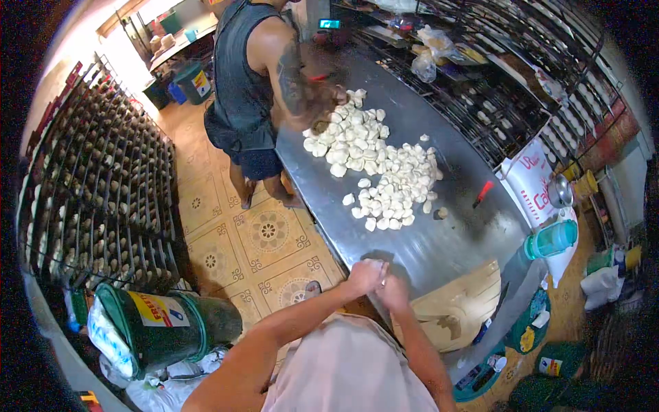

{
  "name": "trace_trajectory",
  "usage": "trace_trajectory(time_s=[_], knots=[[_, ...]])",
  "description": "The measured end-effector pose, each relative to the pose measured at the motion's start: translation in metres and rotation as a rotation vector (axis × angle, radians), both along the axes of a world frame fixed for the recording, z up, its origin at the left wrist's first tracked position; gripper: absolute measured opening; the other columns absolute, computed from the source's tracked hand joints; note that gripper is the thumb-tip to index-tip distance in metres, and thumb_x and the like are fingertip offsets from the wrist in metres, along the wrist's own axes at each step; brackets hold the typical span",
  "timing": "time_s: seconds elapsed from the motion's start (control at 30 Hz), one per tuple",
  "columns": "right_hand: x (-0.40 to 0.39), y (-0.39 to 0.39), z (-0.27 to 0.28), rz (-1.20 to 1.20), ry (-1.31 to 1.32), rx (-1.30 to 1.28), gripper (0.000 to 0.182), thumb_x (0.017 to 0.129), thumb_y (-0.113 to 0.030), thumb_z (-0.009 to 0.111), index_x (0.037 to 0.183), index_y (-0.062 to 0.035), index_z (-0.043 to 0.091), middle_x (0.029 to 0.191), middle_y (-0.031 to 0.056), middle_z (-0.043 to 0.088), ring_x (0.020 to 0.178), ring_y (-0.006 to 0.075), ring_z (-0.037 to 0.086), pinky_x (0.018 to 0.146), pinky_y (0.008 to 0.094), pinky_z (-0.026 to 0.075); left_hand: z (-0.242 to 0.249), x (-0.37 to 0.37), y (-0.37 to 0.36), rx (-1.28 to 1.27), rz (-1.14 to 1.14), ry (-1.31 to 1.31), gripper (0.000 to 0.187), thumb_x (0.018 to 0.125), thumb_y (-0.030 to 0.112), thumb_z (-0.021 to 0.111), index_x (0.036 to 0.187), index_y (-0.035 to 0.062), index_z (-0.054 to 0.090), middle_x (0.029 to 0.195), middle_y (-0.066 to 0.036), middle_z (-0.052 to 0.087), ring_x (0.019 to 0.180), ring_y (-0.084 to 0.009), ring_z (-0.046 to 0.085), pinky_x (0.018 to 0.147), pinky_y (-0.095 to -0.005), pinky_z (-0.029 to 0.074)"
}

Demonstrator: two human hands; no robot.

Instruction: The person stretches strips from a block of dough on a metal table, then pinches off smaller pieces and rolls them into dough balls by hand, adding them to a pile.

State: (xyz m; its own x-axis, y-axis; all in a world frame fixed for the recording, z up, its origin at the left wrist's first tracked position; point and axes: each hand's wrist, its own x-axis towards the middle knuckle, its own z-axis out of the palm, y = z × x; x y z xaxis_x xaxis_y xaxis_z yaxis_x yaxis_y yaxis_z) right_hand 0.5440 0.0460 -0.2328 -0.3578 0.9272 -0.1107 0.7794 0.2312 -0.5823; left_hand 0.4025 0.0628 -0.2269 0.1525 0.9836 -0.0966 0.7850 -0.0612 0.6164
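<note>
My left hand (366,277) and my right hand (393,294) meet over the near edge of the metal table (453,240), fingers curled in against each other. A small pale bit shows between them, too small to name. Beyond my hands lies a large heap of white dough pieces (395,199), apart from them. One stray piece (441,213) sits at the heap's right. Closer to my right hand is a wooden board (467,295) on the table's near corner.
Across the table a person (250,75) reaches into the heap. A red-handled tool (484,193) and a teal pitcher (552,239) are on the right. Racks of dough pieces (103,178) stand at left, above a green bin (151,323). More racks (508,103) line the right.
</note>
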Motion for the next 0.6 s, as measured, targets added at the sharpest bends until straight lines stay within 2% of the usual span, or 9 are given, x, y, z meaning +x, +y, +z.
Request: trace_trajectory(time_s=[0.07,0.13,0.2,0.27,0.33,0.43,0.47,0.53,0.6], knots=[[-0.005,0.001,0.002,0.035,-0.062,0.022,0.033,0.088,-0.023,0.064,0.116,-0.0059,0.062,0.084,0.0232,0.069,0.077,0.0442,0.068,0.068,0.0527,0.052,0.004,-0.005,0.008,-0.003,0.061,-0.010,0.046,0.102,0.040,0.045,0.088,0.0044,0.070,0.086,-0.023,0.070,0.084,-0.0428,0.068,0.075,-0.0540,0.055],[-0.008,-0.002,0.033,0.125,0.111,0.082,0.029,0.089,-0.022,0.064,0.114,-0.0064,0.062,0.078,0.0238,0.067,0.076,0.0451,0.067,0.066,0.0520,0.052,0.013,-0.014,0.023,-0.012,0.161,-0.012,0.045,0.102,0.042,0.045,0.096,0.0044,0.070,0.091,-0.024,0.070,0.086,-0.0432,0.068,0.076,-0.0541,0.055],[-0.014,-0.007,0.052,0.176,0.195,0.104,0.028,0.089,-0.021,0.064,0.112,-0.0067,0.062,0.076,0.0241,0.066,0.075,0.0455,0.067,0.066,0.0516,0.052,-0.018,-0.030,0.053,-0.004,0.280,-0.049,0.042,0.101,0.041,0.048,0.101,0.0037,0.067,0.096,-0.025,0.069,0.089,-0.0437,0.067,0.077,-0.0534,0.055],[-0.023,-0.003,0.065,0.031,0.198,0.069,0.025,0.088,-0.019,0.065,0.110,-0.0062,0.062,0.081,0.0246,0.067,0.077,0.0466,0.066,0.067,0.0523,0.052,-0.019,-0.028,0.068,0.024,0.376,-0.085,0.039,0.100,0.039,0.051,0.106,0.0030,0.065,0.100,-0.027,0.069,0.091,-0.0443,0.067,0.078,-0.0527,0.055],[-0.023,0.002,0.057,-0.047,0.218,0.048,0.024,0.088,-0.017,0.065,0.108,-0.0059,0.062,0.083,0.0249,0.067,0.078,0.0471,0.065,0.068,0.0526,0.052,0.012,-0.030,0.054,0.329,0.245,-0.152,0.037,0.098,0.036,0.056,0.111,0.0019,0.062,0.103,-0.029,0.067,0.095,-0.0448,0.066,0.081,-0.0524,0.055],[0.002,0.013,-0.010,-0.106,0.364,0.031,0.028,0.086,-0.015,0.066,0.112,-0.0052,0.061,0.095,0.0254,0.067,0.082,0.0475,0.065,0.071,0.0539,0.052,0.030,-0.028,0.022,-0.141,-0.170,-0.349,0.034,0.094,0.026,0.061,0.117,0.0003,0.059,0.103,-0.029,0.067,0.101,-0.0444,0.066,0.085,-0.0518,0.054],[0.008,0.009,-0.023,-0.112,0.365,0.033,0.028,0.086,-0.015,0.066,0.112,-0.0052,0.061,0.095,0.0254,0.067,0.082,0.0475,0.065,0.071,0.0539,0.052,0.011,-0.021,0.011,-0.197,-0.261,-0.265,0.033,0.095,0.027,0.058,0.114,0.0004,0.061,0.102,-0.029,0.067,0.101,-0.0441,0.066,0.085,-0.0525,0.053],[0.027,-0.007,-0.045,0.051,0.267,0.184,0.031,0.088,-0.018,0.066,0.116,-0.0055,0.059,0.101,0.0261,0.067,0.085,0.0466,0.066,0.072,0.0541,0.052,-0.017,-0.003,-0.004,-0.255,-0.359,-0.199,0.033,0.096,0.028,0.056,0.111,0.0005,0.063,0.101,-0.028,0.068,0.100,-0.0439,0.066,0.085,-0.0532,0.053],[0.032,-0.013,-0.041,0.136,0.213,0.250,0.033,0.088,-0.019,0.065,0.117,-0.0057,0.058,0.104,0.0264,0.067,0.087,0.0462,0.066,0.073,0.0542,0.052,-0.028,0.005,-0.012,-0.199,-0.219,-0.218,0.034,0.098,0.031,0.051,0.102,0.0013,0.066,0.096,-0.027,0.069,0.096,-0.0439,0.067,0.083,-0.0539,0.053]])
